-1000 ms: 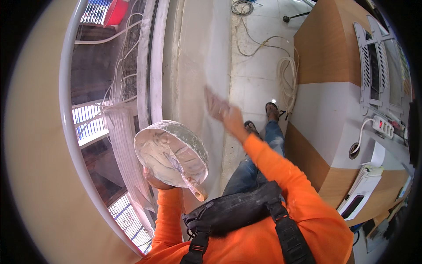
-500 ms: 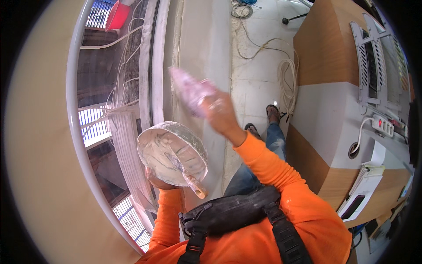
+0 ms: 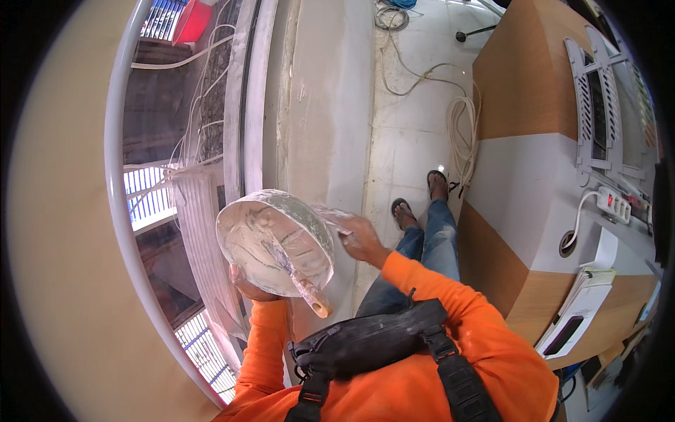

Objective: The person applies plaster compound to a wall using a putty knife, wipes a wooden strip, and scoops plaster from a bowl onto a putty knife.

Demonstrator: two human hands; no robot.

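Note:
My left hand (image 3: 245, 281) is closed on the side of a round, pale bowl (image 3: 239, 232) smeared with wet filler paste. A wooden-handled scraper (image 3: 306, 294) lies in it, its blade in the paste and its handle over the rim toward me. My right hand (image 3: 360, 240) grips a flat spreader (image 3: 333, 216) coated in paste, beside the bowl's right rim and partly hidden behind it; whether they touch I cannot tell. Below both runs a long plastered strip (image 3: 316, 105) with an uneven seam along its left side.
A window (image 3: 151, 126) with loose cables and a red basin (image 3: 188, 20) outside is at left. At right are coiled cables (image 3: 460, 137) on the tiled floor (image 3: 408, 148), my sandalled feet and a wooden counter (image 3: 513, 77) with a power strip (image 3: 613, 202).
My right hand with the spreader swung up and left over the plastered strip, then came down beside the bowl's right rim. My left hand and the bowl have barely moved.

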